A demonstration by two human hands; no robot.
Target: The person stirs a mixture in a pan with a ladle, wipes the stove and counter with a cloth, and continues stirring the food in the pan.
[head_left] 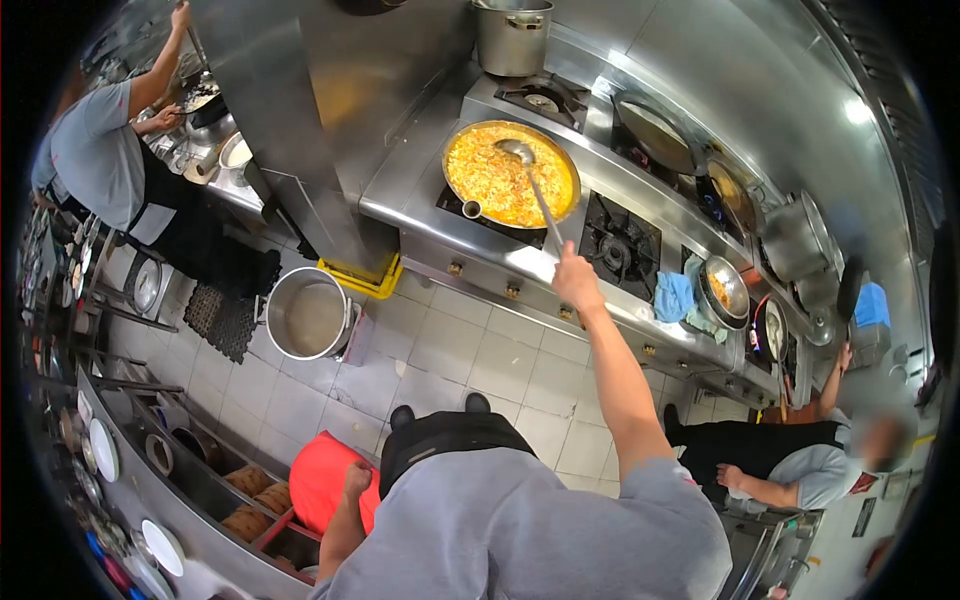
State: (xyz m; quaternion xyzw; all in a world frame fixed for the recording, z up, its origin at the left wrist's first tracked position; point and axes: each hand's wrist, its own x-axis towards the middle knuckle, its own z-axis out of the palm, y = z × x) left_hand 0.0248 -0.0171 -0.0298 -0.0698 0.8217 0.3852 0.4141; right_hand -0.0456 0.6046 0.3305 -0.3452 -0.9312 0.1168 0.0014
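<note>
My right hand (577, 277) is closed round the handle of a long metal ladle (540, 195). The ladle's bowl rests in a wide, shallow pan (447, 178) on the stove, filled with chopped orange-yellow food (490, 185) in liquid. A small round metal piece (471, 209) sits at the pan's near rim. Low at my left side, my left hand (356, 479) has its fingers curled, against a smooth red object (322, 475). What those fingers hold, if anything, is hidden.
A large pot (305, 312) stands on the floor beside a yellow crate (365, 280). Right of the pan are a bare burner (620, 245), blue cloths (674, 297) and smaller pans (725, 290). Co-workers (110, 150) stand at far left and right (770, 455).
</note>
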